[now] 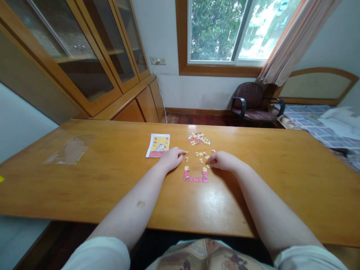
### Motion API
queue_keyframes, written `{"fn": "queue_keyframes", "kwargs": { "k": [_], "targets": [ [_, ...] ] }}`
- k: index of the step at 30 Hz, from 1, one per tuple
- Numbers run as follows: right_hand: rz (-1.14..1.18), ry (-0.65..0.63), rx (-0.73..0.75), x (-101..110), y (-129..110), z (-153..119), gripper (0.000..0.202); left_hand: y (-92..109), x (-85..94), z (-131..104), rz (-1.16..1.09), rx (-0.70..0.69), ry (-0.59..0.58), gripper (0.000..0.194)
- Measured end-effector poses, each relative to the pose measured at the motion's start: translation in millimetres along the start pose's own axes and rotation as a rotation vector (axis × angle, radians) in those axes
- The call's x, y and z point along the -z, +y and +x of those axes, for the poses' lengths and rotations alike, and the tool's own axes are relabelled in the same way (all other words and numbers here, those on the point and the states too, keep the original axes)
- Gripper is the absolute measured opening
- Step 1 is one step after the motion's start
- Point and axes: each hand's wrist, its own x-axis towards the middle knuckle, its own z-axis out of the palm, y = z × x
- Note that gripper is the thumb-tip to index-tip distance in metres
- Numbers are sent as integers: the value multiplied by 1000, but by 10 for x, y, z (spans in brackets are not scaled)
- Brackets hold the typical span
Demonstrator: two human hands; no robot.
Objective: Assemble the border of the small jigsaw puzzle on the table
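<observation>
A U-shaped frame of joined puzzle pieces (196, 179), pink below with yellow tips, lies on the table in front of me. My left hand (172, 159) rests left of the loose pieces, its index fingertip touching a small piece (187, 153). Below that fingertip lies another small piece (186, 159). My right hand (223, 161) is closed, its fingertips low over the table beside a yellow piece (208, 166); whatever is between them is too small to tell. Between the hands lie several yellow pieces (200, 154). Farther back is a pile of mixed pieces (196, 138).
A printed picture sheet (158, 145) lies behind my left hand. A clear plastic bag (70, 150) is at the left of the wooden table (118, 176). Beyond the table are a cabinet (112, 86), a chair (250, 99) and a bed (312, 120).
</observation>
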Motion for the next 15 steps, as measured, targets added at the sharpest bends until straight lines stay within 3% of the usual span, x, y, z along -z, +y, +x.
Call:
{"fn": "queue_keyframes", "kwargs": {
  "k": [6,15],
  "targets": [
    [-85,20,-57,44,-69,-32,36,-5,-2,-2,-8,8,4,36],
    [-207,15,-101,-21,-177,6,22,23,15,-12,-16,26,-5,36]
  ]
}}
